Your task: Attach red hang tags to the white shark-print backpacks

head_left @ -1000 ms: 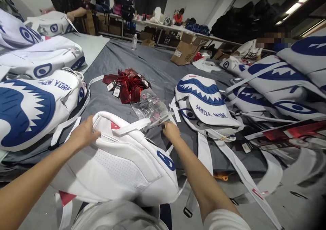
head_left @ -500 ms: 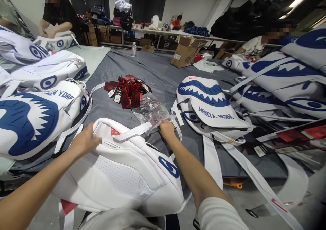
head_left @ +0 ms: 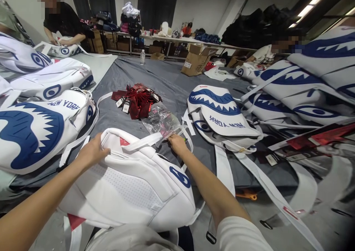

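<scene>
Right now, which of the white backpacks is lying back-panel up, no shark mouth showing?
The backpack under both hands: left hand grips its top edge, and its plain perforated back faces up. The others show blue shark mouths.

White backpack (head_left: 133,184) with a blue eye, grey cloth (head_left: 163,77), shiny red tags (head_left: 138,99).

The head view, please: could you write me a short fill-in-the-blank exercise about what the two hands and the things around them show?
1. The left hand rests on a ____ backpack.
2. The right hand grips the edge of a clear ____ bag.
3. The pile of tags beyond that bag is ____ in colour.
4. The backpack to the right bears the words NEW ____.

Missing words: white; plastic; red; YORK
</scene>
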`<state>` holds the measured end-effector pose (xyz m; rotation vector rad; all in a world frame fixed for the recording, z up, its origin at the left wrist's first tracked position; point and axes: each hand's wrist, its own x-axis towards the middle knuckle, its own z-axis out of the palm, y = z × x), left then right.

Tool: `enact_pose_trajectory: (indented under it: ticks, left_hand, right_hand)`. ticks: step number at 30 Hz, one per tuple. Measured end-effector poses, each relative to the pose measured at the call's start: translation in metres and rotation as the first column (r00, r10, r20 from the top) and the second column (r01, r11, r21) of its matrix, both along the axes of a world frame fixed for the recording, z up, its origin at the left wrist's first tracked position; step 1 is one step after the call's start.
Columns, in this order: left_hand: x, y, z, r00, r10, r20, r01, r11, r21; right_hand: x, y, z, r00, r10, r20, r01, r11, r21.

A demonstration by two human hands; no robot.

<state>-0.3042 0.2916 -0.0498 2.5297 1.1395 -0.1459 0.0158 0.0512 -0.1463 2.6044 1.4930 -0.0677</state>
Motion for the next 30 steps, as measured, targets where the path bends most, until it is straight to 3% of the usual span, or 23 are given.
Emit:
enact_pose_trajectory:
  ticks: [8,13,16,18,20,21,23,24,25,26,27,28,29,30]
  left_hand:
    - [-0.002,-0.004,0.006,0.999,0.001,0.038,-0.001,1.000,-0.013]
    - [-0.005,-0.004,0.006,0.997,0.008,0.080,-0.005,0.999,-0.045]
    - [-0.014,-0.008,0.004,0.973,0.028,0.228,-0.022,0.999,-0.029]
    - [-0.021,-0.020,0.009,0.898,0.031,0.440,-0.080,0.992,0.095]
    - [-0.024,-0.043,0.020,0.758,-0.028,0.651,-0.118,0.977,0.179]
    - [-0.024,-0.057,0.028,0.689,-0.047,0.723,-0.089,0.985,0.150]
    - [-0.017,-0.086,0.042,0.618,0.018,0.786,0.087,0.992,-0.091]
    - [-0.012,-0.099,0.046,0.640,0.081,0.764,0.211,0.938,-0.277]
    - [-0.006,-0.109,0.049,0.694,0.126,0.709,0.324,0.825,-0.463]
    - [-0.001,-0.117,0.049,0.748,0.151,0.646,0.397,0.678,-0.618]
    - [0.003,-0.123,0.046,0.782,0.171,0.600,0.434,0.542,-0.720]
    - [0.006,-0.127,0.042,0.785,0.204,0.585,0.453,0.453,-0.767]
    - [0.007,-0.129,0.037,0.754,0.264,0.602,0.468,0.427,-0.774]
    - [0.006,-0.130,0.032,0.689,0.341,0.639,0.476,0.452,-0.754]
  right_hand:
    - [-0.019,-0.009,0.003,0.997,-0.072,0.027,0.070,0.995,0.073]
    - [-0.020,-0.031,0.018,0.995,-0.101,0.024,0.096,0.983,0.155]
    - [-0.027,-0.050,0.032,0.980,-0.185,0.078,0.159,0.952,0.261]
    - [-0.040,-0.060,0.043,0.976,-0.189,0.109,0.139,0.923,0.360]
    - [-0.062,-0.065,0.057,0.986,-0.074,0.152,-0.015,0.857,0.516]
    - [-0.076,-0.066,0.065,0.981,0.012,0.193,-0.126,0.794,0.595]
    - [-0.108,-0.063,0.082,0.929,0.191,0.317,-0.365,0.614,0.700]
    - [-0.124,-0.060,0.091,0.886,0.262,0.382,-0.463,0.528,0.713]
    - [-0.139,-0.057,0.099,0.836,0.325,0.443,-0.548,0.444,0.709]
    - [-0.152,-0.055,0.105,0.789,0.376,0.485,-0.608,0.375,0.700]
    - [-0.163,-0.052,0.111,0.763,0.406,0.503,-0.634,0.322,0.703]
    - [-0.172,-0.051,0.116,0.771,0.406,0.491,-0.618,0.291,0.730]
    - [-0.179,-0.051,0.119,0.821,0.378,0.428,-0.544,0.289,0.788]
    - [-0.184,-0.051,0.122,0.891,0.332,0.309,-0.410,0.298,0.862]
